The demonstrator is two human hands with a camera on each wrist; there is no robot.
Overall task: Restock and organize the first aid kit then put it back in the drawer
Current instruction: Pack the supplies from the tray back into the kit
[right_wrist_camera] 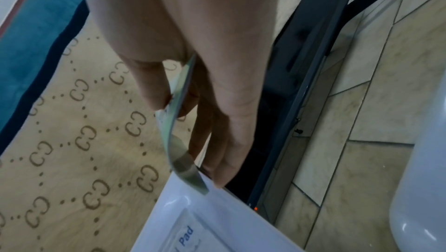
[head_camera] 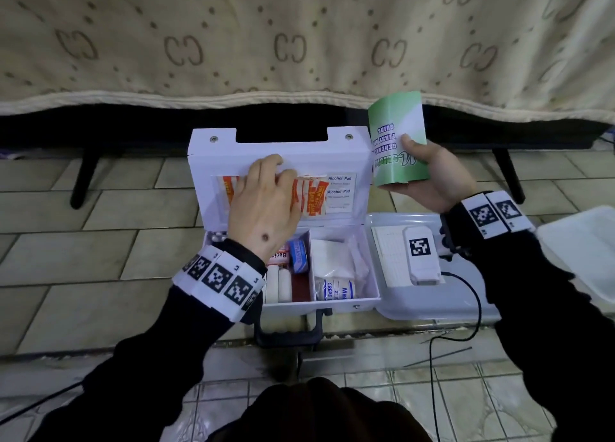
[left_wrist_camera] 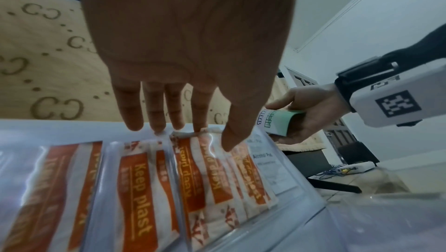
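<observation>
The white first aid kit (head_camera: 206, 162) lies open on the tiled floor with its lid (right_wrist_camera: 217, 218) standing up. A clear pocket in the lid holds orange plasters (head_camera: 312, 198) (left_wrist_camera: 137, 189) and alcohol pads (head_camera: 339, 185). My left hand (head_camera: 283, 172) (left_wrist_camera: 193, 132) has straight fingers, their tips on the pocket's top edge and the thumb on the plasters. My right hand (head_camera: 412, 152) (left_wrist_camera: 301, 111) (right_wrist_camera: 193, 113) holds a curved green and white first aid guide booklet (head_camera: 396, 122) (left_wrist_camera: 277, 122) (right_wrist_camera: 178, 141) beside the lid's right corner. The base holds a crepe bandage (head_camera: 334, 288), gauze (head_camera: 329, 255) and a blue box (head_camera: 298, 255).
A clear plastic tray (head_camera: 432, 308) right of the kit carries a white tagged device (head_camera: 421, 255) with a black cable (head_camera: 476, 308). A white container (head_camera: 585, 241) lies at far right. Behind the kit is a bed with a beige cover (head_camera: 299, 42) and black legs (head_camera: 83, 175).
</observation>
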